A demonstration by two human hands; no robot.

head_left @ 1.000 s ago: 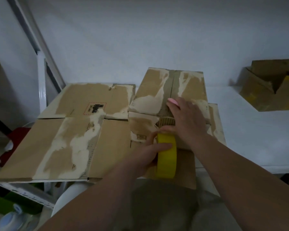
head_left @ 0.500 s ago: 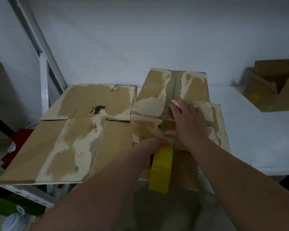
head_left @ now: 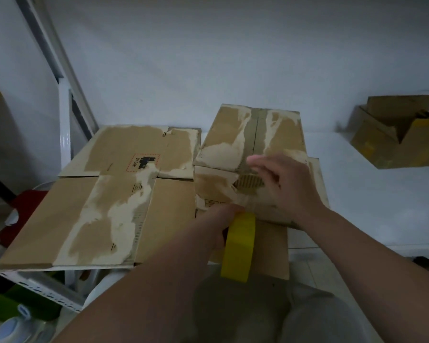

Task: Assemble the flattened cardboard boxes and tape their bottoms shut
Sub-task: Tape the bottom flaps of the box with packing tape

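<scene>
The left hand [head_left: 226, 220] is gripping a yellow tape roll [head_left: 239, 246], with the fingers curled round it. The roll is hanging just below the near edge of the put-together box [head_left: 223, 134]. The right hand [head_left: 284, 185] is spreading its fingers wide over the middle of that box, just above the left hand. It is holding nothing. It is blurry, so I cannot tell if it is touching the cardboard. To the left of both hands a flat box [head_left: 109, 219] is lying. Its red dotted label [head_left: 143, 162] is showing "UN 3481". Far to the right of the right hand another box [head_left: 391, 144] is sitting on the white table [head_left: 357, 194].
</scene>
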